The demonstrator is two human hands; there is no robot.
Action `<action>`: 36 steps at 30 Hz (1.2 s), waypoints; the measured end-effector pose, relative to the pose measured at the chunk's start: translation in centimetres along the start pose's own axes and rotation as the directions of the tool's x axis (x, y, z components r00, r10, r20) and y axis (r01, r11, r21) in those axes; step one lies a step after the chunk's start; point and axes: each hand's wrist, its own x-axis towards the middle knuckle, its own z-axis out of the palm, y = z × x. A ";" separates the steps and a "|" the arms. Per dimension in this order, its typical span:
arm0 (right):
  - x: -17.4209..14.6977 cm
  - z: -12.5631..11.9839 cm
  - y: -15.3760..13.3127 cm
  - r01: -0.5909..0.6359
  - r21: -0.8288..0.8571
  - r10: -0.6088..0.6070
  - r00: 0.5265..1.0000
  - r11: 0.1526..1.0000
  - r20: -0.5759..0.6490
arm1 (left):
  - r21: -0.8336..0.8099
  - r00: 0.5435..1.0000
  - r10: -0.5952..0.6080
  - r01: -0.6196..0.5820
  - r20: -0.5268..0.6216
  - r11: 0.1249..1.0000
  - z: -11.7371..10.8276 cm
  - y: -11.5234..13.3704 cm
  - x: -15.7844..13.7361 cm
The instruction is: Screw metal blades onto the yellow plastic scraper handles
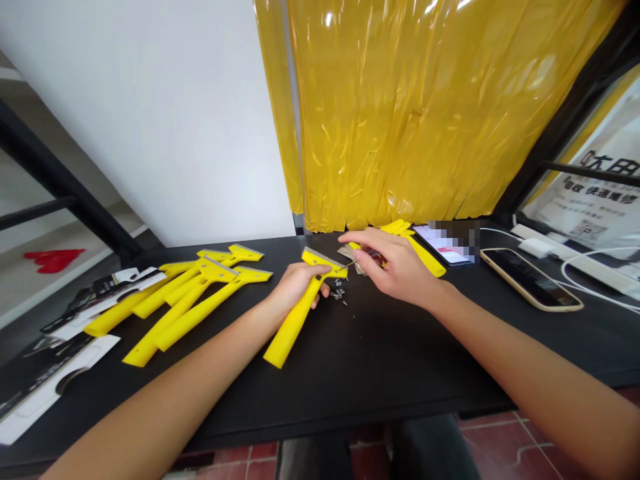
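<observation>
My left hand (296, 287) is closed around the neck of a yellow scraper (293, 325), whose wide head points away from me and whose handle slants back toward me. In my right hand (397, 263) is a slim screwdriver (349, 266); its thin shaft reaches the scraper's head, while its handle is mostly hidden by my fingers. Small loose screws (339, 294) lie on the black table (380, 367) just right of the scraper. Thin metal plates (346, 251) show behind the screwdriver, partly covered by my right hand.
Several yellow scrapers (193, 310) lie piled at left beside black-and-white card packaging (75, 373). More yellow scrapers (430, 257) are behind my right hand. At right are a lit phone (437, 247), a dark phone (530, 277) and white cables (575, 280). Yellow film (400, 120) hangs at the back.
</observation>
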 end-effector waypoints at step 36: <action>0.1 0.5 0.6 -0.176 -0.061 0.176 0.984 0.982 0.003 | -0.115 0.987 -0.134 0.144 0.088 0.983 -0.2 0.8 0.2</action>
